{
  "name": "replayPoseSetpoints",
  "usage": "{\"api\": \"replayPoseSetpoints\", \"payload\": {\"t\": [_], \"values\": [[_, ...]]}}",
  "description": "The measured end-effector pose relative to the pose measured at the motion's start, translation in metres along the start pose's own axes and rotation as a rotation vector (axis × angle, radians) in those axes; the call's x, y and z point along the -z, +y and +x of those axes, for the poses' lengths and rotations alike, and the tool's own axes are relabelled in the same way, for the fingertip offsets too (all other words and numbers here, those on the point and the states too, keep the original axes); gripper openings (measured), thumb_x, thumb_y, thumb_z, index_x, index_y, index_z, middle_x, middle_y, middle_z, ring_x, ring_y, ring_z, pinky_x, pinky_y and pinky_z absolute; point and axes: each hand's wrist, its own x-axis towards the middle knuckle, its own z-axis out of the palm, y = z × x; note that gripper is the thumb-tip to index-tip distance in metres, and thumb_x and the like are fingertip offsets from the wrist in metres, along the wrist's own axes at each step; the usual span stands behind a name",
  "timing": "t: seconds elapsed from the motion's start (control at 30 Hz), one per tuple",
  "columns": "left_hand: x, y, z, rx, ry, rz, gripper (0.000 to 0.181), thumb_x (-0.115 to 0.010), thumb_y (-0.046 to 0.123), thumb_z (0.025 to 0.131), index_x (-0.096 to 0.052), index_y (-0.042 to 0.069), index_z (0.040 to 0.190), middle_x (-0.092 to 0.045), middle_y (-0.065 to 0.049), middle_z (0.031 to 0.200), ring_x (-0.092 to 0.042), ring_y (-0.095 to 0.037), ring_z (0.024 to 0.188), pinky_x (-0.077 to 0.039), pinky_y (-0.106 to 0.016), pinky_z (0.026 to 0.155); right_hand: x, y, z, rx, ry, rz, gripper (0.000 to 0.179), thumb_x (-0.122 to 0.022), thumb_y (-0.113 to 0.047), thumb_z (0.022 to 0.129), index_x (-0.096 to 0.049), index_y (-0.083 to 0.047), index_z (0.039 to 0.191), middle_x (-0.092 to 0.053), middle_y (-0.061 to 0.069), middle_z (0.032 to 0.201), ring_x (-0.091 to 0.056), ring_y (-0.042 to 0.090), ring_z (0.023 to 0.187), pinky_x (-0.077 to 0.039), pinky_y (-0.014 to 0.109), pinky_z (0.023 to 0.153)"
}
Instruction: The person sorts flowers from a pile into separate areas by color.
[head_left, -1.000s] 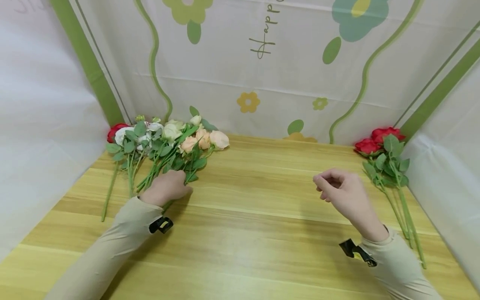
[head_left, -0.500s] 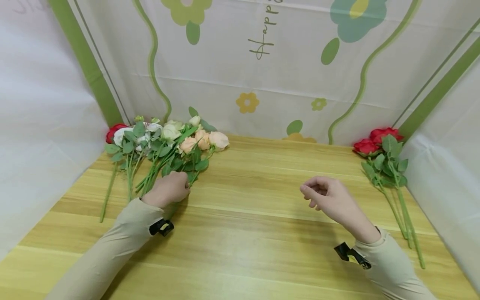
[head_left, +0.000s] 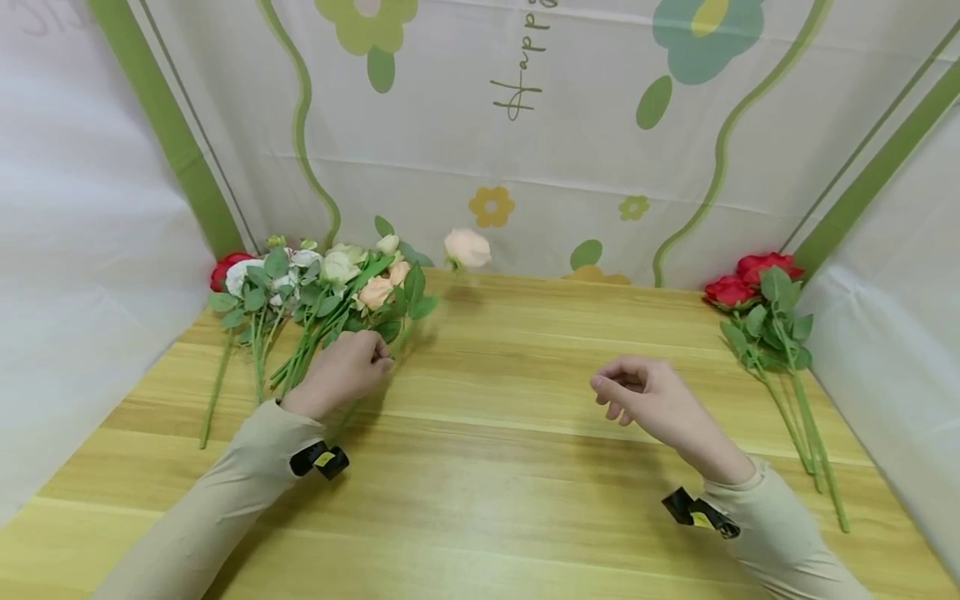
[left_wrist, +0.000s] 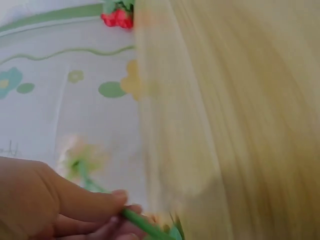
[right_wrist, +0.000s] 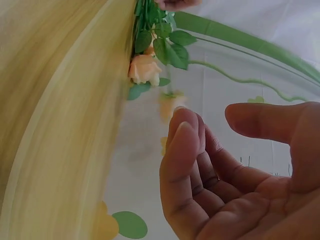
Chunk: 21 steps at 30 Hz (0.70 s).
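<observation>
My left hand (head_left: 341, 372) pinches the green stem (left_wrist: 145, 225) of a pale peach rose (head_left: 467, 248) between thumb and fingers. The bloom is raised in front of the backdrop, blurred in the left wrist view. Just behind that hand lie peach roses (head_left: 375, 292), a cream-green rose (head_left: 341, 265) and white flowers (head_left: 244, 275), with their stems toward me. My right hand (head_left: 648, 402) hovers over the table at the right, fingers loosely curled, thumb apart from them, holding nothing; the right wrist view shows the gap between thumb and fingertips.
Red roses (head_left: 765, 268) with long stems lie at the table's right edge. Another red rose (head_left: 228, 271) is at the far left of the flower row. A printed cloth backdrop (head_left: 420, 133) rises along the back of the wooden table (head_left: 487, 492), with white cloth at both sides.
The left hand has picked up the pale peach rose, and its bloom has moved up and right from the pile. My right hand has moved a little left.
</observation>
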Motion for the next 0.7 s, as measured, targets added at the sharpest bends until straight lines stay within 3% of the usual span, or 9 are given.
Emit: {"api": "replayPoseSetpoints", "payload": {"t": [0.1, 0.17, 0.27, 0.43, 0.57, 0.7], "values": [[0.001, 0.006, -0.001, -0.029, 0.071, -0.067, 0.012, -0.063, 0.014, 0.097, -0.064, 0.007, 0.088, -0.06, -0.002, 0.072, -0.046, -0.012, 0.052, -0.038, -0.029, 0.048, -0.002, 0.0, 0.0, -0.007, -0.013, 0.018, 0.027, -0.062, -0.028, 0.099, -0.065, -0.001, 0.105, -0.064, 0.014, 0.089, -0.062, 0.037, 0.076, -0.055, 0.04, 0.064], [0.002, 0.012, -0.003, -0.065, 0.1, -0.119, 0.01, -0.065, 0.014, 0.097, -0.066, 0.004, 0.098, -0.067, -0.007, 0.084, -0.053, -0.014, 0.057, -0.044, -0.032, 0.052, -0.005, -0.001, -0.001, -0.01, -0.023, 0.026, 0.027, -0.062, -0.029, 0.099, -0.065, -0.002, 0.104, -0.064, 0.014, 0.089, -0.062, 0.038, 0.076, -0.055, 0.04, 0.064], [0.003, 0.021, -0.007, -0.112, 0.11, -0.222, 0.013, -0.065, 0.016, 0.098, -0.066, 0.003, 0.099, -0.068, -0.01, 0.086, -0.058, -0.017, 0.059, -0.049, -0.034, 0.055, -0.01, -0.002, 0.0, -0.008, -0.048, 0.048, 0.027, -0.063, -0.027, 0.099, -0.065, -0.001, 0.104, -0.064, 0.014, 0.088, -0.062, 0.039, 0.075, -0.055, 0.041, 0.065], [0.003, 0.035, -0.014, -0.142, 0.076, -0.458, 0.014, -0.065, 0.014, 0.097, -0.065, 0.001, 0.103, -0.067, -0.01, 0.089, -0.065, -0.02, 0.07, -0.057, -0.04, 0.061, -0.017, -0.005, -0.001, -0.004, -0.08, 0.09, 0.026, -0.063, -0.026, 0.099, -0.065, -0.001, 0.104, -0.065, 0.015, 0.088, -0.063, 0.039, 0.076, -0.055, 0.042, 0.065], [-0.001, 0.047, -0.018, -0.164, 0.043, -0.553, 0.012, -0.065, 0.012, 0.097, -0.065, 0.002, 0.103, -0.067, -0.008, 0.089, -0.066, -0.019, 0.076, -0.057, -0.042, 0.066, -0.022, -0.006, -0.004, -0.003, -0.099, 0.131, 0.026, -0.063, -0.026, 0.099, -0.066, -0.001, 0.105, -0.065, 0.02, 0.091, -0.063, 0.041, 0.077, -0.055, 0.043, 0.065], [-0.008, 0.055, -0.022, -0.185, -0.011, -0.644, 0.013, -0.065, 0.011, 0.097, -0.065, 0.0, 0.104, -0.066, -0.013, 0.09, -0.066, -0.022, 0.077, -0.057, -0.044, 0.067, -0.029, -0.006, -0.004, 0.005, -0.109, 0.181, 0.025, -0.064, -0.024, 0.098, -0.066, 0.0, 0.103, -0.064, 0.023, 0.092, -0.063, 0.036, 0.074, -0.055, 0.043, 0.065]]}}
